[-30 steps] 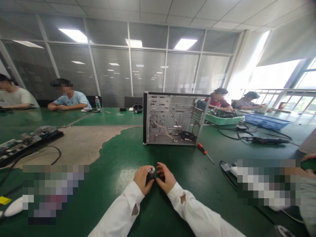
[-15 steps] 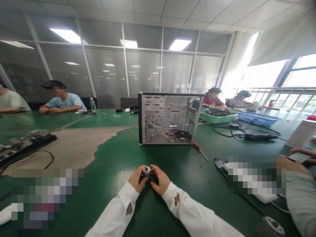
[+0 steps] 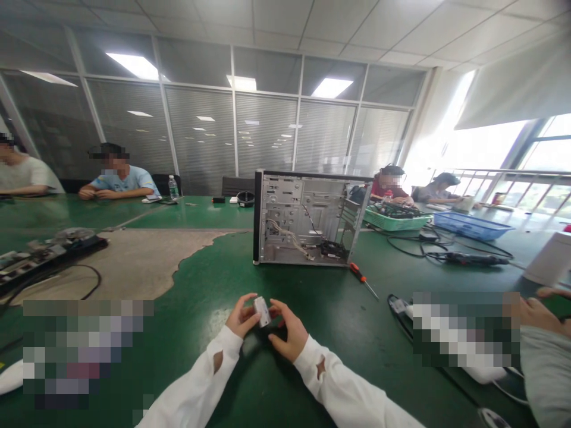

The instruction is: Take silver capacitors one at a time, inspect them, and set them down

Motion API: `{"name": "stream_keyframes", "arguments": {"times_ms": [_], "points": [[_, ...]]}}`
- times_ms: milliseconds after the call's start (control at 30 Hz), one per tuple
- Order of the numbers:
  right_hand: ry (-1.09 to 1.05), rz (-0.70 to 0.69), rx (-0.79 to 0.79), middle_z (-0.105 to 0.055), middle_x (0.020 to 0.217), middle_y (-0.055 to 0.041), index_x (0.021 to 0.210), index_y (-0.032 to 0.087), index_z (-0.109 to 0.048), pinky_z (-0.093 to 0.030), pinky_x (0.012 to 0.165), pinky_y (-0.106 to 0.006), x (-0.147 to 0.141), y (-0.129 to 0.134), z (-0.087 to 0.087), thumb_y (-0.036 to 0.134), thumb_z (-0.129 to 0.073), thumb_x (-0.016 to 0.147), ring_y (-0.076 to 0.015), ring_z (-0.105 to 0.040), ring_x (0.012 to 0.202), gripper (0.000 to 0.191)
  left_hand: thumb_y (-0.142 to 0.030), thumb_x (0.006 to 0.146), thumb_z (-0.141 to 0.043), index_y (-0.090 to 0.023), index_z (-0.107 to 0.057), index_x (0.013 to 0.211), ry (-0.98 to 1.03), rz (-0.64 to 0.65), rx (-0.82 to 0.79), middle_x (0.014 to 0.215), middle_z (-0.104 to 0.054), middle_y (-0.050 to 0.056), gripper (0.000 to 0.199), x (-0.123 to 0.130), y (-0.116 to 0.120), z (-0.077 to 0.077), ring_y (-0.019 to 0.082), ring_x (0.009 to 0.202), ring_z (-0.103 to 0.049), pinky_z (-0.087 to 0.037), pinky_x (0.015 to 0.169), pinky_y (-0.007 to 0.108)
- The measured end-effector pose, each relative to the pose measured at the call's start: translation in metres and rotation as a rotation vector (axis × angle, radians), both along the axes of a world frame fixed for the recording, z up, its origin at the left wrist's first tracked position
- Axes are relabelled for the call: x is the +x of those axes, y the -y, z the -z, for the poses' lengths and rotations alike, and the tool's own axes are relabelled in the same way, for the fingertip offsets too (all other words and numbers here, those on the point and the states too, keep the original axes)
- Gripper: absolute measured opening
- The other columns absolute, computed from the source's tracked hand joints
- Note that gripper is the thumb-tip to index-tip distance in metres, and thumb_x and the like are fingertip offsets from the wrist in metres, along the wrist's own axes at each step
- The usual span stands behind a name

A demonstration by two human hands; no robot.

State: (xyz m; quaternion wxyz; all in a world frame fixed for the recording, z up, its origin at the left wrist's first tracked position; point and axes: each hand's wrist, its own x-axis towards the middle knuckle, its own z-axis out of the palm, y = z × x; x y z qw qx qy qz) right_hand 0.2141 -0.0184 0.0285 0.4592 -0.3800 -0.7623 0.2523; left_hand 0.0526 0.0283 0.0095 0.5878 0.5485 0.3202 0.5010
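Observation:
Between the thumb and fingers of my left hand [image 3: 241, 317] is a small silvery-white object [image 3: 262, 311] with a dark lower part. Its long side now faces the camera, tilted a little. My right hand [image 3: 289, 330] is just to its right, thumb and fingers apart and curved toward it; whether a fingertip touches it is hard to see. Beyond both hands an open metal computer case [image 3: 307, 220] stands upright, with loose cables and a black fan inside. A screwdriver [image 3: 363, 279] with an orange-and-black handle lies by its lower right corner.
The green table [image 3: 214, 267] has a bare grey patch [image 3: 138, 255] at left. Circuit boards [image 3: 49, 255] lie far left. A green basket [image 3: 397, 221], a blue basket [image 3: 473, 224] and cables are at right. A person's hand [image 3: 542, 315] is near the right edge; other people sit around.
The small object has turned from its round end toward the camera to its side. My right hand has opened away from it, and the view has shifted slightly.

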Motion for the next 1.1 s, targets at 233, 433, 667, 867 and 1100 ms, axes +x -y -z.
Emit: {"name": "stream_keyframes", "arguments": {"times_ms": [233, 433, 667, 867, 1100], "points": [[-0.215, -0.068, -0.116, -0.043, 0.112, -0.0081, 0.115, 0.024, -0.028, -0.043, 0.057, -0.026, 0.000, -0.004, 0.004, 0.007, -0.057, 0.054, -0.0173, -0.049, 0.086, 0.070, -0.035, 0.050, -0.070, -0.015, -0.042, 0.099, 0.129, 0.056, -0.357, 0.062, -0.062, 0.004, 0.060, -0.001, 0.002, -0.007, 0.015, 0.051, -0.057, -0.043, 0.050, 0.027], [-0.476, -0.229, -0.334, -0.040, 0.116, -0.0082, 0.112, 0.027, -0.031, -0.041, 0.051, -0.022, -0.004, -0.009, 0.011, 0.015, -0.065, 0.055, -0.0155, -0.050, 0.083, 0.068, -0.035, 0.054, -0.068, -0.013, -0.049, 0.097, 0.111, 0.103, -0.393, 0.058, -0.061, 0.003, 0.052, -0.003, 0.003, -0.012, 0.014, 0.048, -0.057, -0.041, 0.046, 0.023], [-0.567, -0.250, -0.422, -0.046, 0.107, -0.0076, 0.105, 0.023, -0.040, -0.044, 0.059, -0.028, -0.005, -0.012, 0.012, 0.021, -0.068, 0.053, -0.0159, -0.051, 0.082, 0.059, -0.037, 0.054, -0.066, -0.013, -0.045, 0.090, 0.057, 0.170, -0.336, 0.052, -0.061, 0.002, 0.049, 0.000, 0.003, -0.010, 0.014, 0.042, -0.056, -0.039, 0.039, 0.021], [-0.556, -0.186, -0.451, -0.047, 0.103, -0.0070, 0.103, 0.023, -0.041, -0.043, 0.058, -0.026, -0.005, -0.013, 0.016, 0.021, -0.070, 0.050, -0.0140, -0.051, 0.078, 0.060, -0.041, 0.053, -0.066, -0.013, -0.043, 0.085, 0.016, 0.176, -0.344, 0.047, -0.060, 0.001, 0.048, 0.001, 0.001, -0.006, 0.014, 0.036, -0.054, -0.037, 0.035, 0.020], [-0.612, -0.210, -0.502, -0.054, 0.088, -0.0037, 0.093, 0.020, -0.049, -0.042, 0.068, -0.032, -0.005, -0.012, 0.011, 0.025, -0.070, 0.051, -0.0139, -0.053, 0.075, 0.048, -0.043, 0.053, -0.064, -0.013, -0.044, 0.075, -0.024, 0.168, -0.375, 0.042, -0.058, 0.000, 0.042, 0.004, 0.002, -0.012, 0.014, 0.032, -0.053, -0.037, 0.034, 0.021]]}}
